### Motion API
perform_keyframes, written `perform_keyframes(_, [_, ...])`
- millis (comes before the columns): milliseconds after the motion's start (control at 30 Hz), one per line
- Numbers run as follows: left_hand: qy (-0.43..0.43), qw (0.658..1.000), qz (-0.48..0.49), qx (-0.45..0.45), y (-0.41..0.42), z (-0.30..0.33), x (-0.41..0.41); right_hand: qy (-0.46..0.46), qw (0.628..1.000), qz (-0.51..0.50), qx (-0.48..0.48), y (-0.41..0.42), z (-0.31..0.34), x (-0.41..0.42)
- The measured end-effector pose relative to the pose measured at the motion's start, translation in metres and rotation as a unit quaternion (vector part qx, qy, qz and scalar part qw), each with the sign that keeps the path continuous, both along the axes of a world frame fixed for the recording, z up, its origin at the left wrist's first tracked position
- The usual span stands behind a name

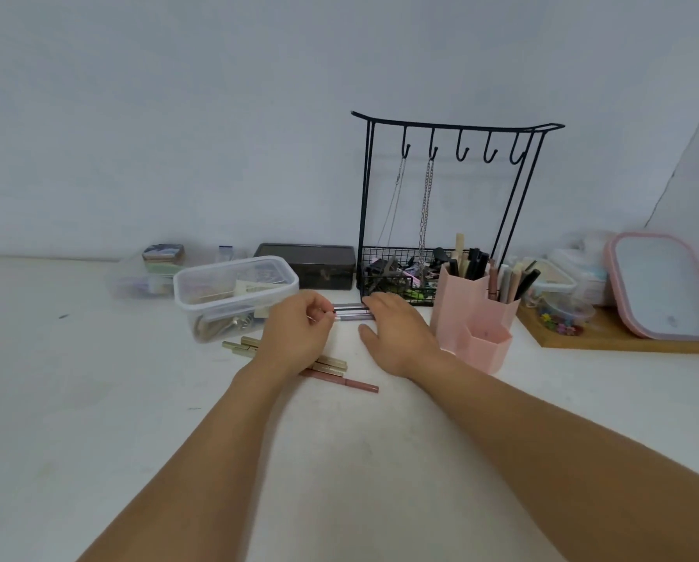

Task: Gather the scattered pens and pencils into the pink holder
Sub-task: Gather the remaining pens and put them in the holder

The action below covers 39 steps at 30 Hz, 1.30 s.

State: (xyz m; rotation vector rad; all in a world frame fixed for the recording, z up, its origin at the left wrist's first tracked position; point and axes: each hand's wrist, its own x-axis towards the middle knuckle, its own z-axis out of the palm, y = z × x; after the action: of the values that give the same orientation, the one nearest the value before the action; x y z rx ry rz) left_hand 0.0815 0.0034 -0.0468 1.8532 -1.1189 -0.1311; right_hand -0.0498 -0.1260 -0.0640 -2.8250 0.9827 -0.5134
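Two bare arms are showing, with no sleeves, and the left hand [299, 330] and right hand [396, 330] are wearing nothing.

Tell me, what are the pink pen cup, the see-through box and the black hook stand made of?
The pink hexagonal pen holder looks like matte plastic: even colour, moulded flat sides, no shine. The clear rectangular lidded container seems to be plastic too, since its contents show through slightly cloudy walls. The black wire stand with hooks is probably painted metal: thin, stiff rods bent into hooks and a mesh basket.
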Motion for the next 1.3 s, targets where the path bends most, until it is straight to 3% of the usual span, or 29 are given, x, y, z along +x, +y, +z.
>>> perform_keyframes(267, [0.004, 1.000, 0.001, 0.015, 0.000, -0.007, 0.004, 0.070, 0.997, -0.030, -0.006, -0.009, -0.002, 0.019])
perform_keyframes(533, [-0.002, 1.000, 0.008, 0.019, -0.001, -0.007, 0.000, -0.018, 0.999, -0.047, 0.013, 0.023, -0.002, -0.007])
perform_keyframes(733, [-0.022, 0.999, -0.002, 0.037, 0.002, -0.007, -0.003, -0.124, 0.984, -0.019, 0.128, 0.035, 0.003, -0.019])
perform_keyframes(1000, [-0.053, 0.996, -0.020, 0.074, 0.002, -0.009, -0.004, -0.074, 0.977, -0.017, 0.201, 0.014, 0.027, -0.033])
perform_keyframes(1133, [-0.076, 0.993, -0.019, 0.089, 0.001, -0.008, -0.007, -0.064, 0.982, -0.027, 0.177, 0.012, 0.025, -0.031])
perform_keyframes(1300, [-0.072, 0.996, 0.024, 0.053, -0.001, -0.007, -0.008, -0.114, 0.978, -0.051, 0.169, 0.004, 0.033, -0.036])
